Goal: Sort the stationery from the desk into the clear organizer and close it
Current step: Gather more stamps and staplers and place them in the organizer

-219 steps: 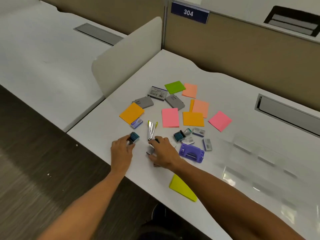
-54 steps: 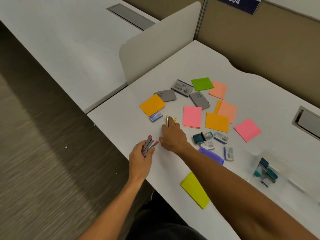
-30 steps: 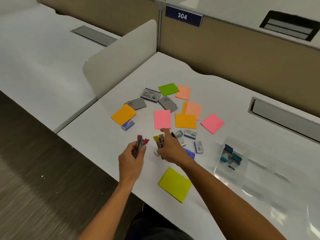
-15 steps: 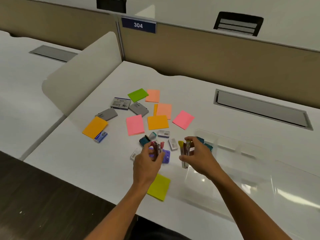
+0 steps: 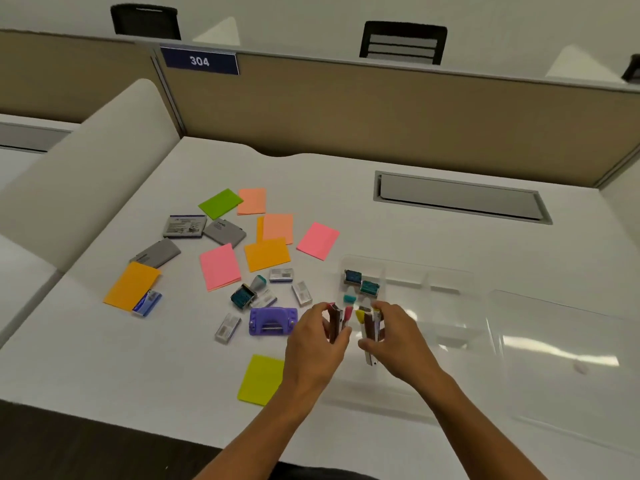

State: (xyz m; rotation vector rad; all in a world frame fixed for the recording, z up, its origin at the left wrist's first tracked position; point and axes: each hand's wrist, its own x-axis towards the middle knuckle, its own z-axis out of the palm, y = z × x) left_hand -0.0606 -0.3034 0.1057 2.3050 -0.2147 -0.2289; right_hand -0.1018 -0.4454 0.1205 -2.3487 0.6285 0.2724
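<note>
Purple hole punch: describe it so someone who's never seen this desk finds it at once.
On the white desk, find the scatter of coloured sticky notes left of the clear organizer. Along the near edge of that scatter, just left of the left hand, sits the purple hole punch. It is the only purple item, bulkier than the small staple boxes beside it, and lies beyond the yellow-green note.

Two bare forearms, left hand (image 5: 313,344) and right hand (image 5: 398,344) ungloved, ringless.
</note>
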